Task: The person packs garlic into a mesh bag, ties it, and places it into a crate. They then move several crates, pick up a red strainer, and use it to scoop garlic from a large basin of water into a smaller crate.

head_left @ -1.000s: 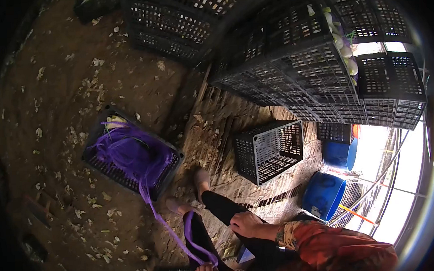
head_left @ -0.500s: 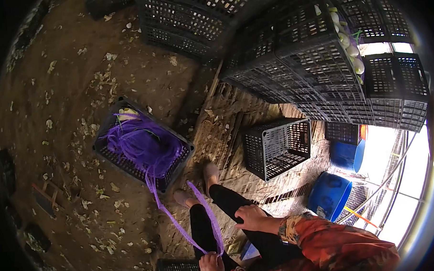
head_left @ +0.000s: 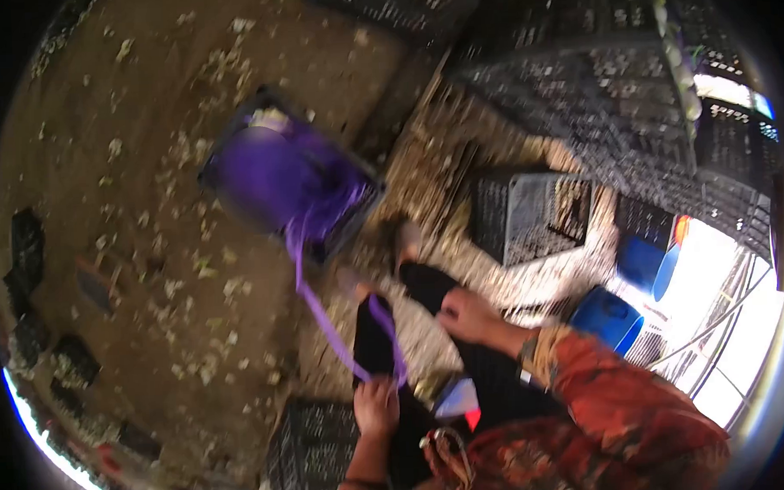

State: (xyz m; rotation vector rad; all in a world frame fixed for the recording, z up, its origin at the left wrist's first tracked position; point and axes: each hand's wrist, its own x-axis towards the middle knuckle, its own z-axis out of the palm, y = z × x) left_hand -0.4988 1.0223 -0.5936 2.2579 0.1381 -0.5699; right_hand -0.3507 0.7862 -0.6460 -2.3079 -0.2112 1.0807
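My left hand (head_left: 376,406) is closed on a strip of purple netting (head_left: 323,327), close to my left leg. From there the strip runs up to a heap of the same netting (head_left: 273,180), which fills a black plastic crate (head_left: 354,226) on the ground. Its other end loops over my shin. Above my right thigh, my right hand (head_left: 469,317) has its fingers curled together, and whatever they hold, if anything, is hidden. A pale piece (head_left: 269,120) lies at the crate's far end. The view is blurred by motion.
An open black crate (head_left: 508,219) lies ahead on the right. Stacked crates (head_left: 594,91) with pale vegetables rise behind it. Blue barrels (head_left: 603,317) stand at right. Another crate (head_left: 308,451) is beside my left arm. Plant scraps (head_left: 224,251) litter the ground.
The view has shifted, so the crates and my feet appear further right, with the netting crate higher. My right hand has lifted slightly from my leg. My left hand keeps hold of the strip.
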